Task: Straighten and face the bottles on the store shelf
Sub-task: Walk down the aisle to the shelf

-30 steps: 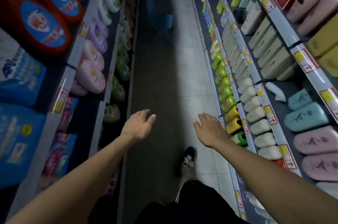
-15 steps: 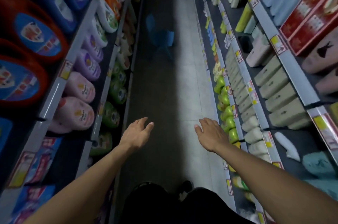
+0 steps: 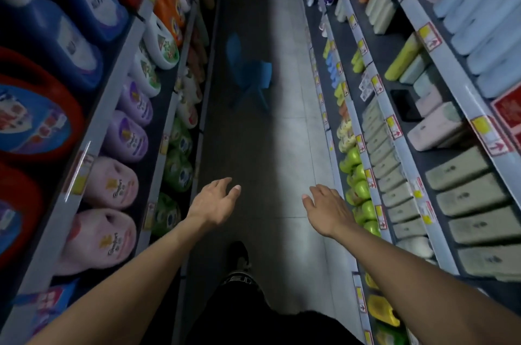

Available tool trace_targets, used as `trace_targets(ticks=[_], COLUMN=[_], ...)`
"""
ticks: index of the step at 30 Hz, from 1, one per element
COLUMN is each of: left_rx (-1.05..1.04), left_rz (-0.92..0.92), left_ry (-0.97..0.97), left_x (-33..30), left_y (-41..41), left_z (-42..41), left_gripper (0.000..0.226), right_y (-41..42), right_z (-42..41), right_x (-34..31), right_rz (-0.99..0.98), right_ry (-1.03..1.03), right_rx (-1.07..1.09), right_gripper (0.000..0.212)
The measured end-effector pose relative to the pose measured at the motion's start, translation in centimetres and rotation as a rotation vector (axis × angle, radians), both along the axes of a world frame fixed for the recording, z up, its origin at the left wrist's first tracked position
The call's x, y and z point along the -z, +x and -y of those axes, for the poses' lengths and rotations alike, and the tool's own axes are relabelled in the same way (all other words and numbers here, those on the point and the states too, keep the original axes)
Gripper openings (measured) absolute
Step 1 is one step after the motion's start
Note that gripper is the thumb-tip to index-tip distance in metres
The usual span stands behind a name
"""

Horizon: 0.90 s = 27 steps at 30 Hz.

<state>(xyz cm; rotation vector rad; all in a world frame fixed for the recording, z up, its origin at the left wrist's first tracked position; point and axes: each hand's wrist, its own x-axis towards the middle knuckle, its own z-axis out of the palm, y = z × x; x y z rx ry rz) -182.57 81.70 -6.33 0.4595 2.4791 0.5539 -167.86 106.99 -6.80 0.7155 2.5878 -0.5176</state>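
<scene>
I stand in a narrow aisle between two shelf racks full of bottles. My left hand [image 3: 213, 203] and my right hand [image 3: 327, 208] are stretched out over the floor, both open and holding nothing, touching no shelf. On the left rack sit pink bottles [image 3: 111, 184], purple bottles [image 3: 127, 136] and green bottles [image 3: 177, 164]. The right rack carries green bottles [image 3: 359, 189] on a low shelf, grey-beige bottles [image 3: 468, 198] in rows above, and light blue bottles [image 3: 485, 23] higher up.
A blue plastic chair [image 3: 248, 74] stands in the aisle ahead. Large red [image 3: 33, 119] and blue detergent jugs [image 3: 56, 28] fill the upper left shelf. My shoe [image 3: 239, 255] is on the tiled floor [image 3: 282, 133] below my hands.
I have walked forward along the aisle; the shelves have slid past toward me and the blue chair is closer. Both hands stay outstretched and open.
</scene>
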Motion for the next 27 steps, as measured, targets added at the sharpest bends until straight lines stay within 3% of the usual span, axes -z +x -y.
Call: trace_targets(ticks=[14,27], left_rx=[0.086,0.133], left_rz=[0.059,0.013], left_ry=[-0.012,-0.081], left_x=[-0.2,-0.1], left_y=[-19.9,-33.1], left_z=[-6.3,-21.3], left_gripper=[0.067,0.066], right_y=[-18.1,-31.7], right_z=[-3.4,-17.2], right_x=[-0.8,-0.1], right_rz=[0.022,-0.026], right_ry=[0.01,-0.034], right_rx=[0.115,0.16], right_gripper=[0.061,0.063])
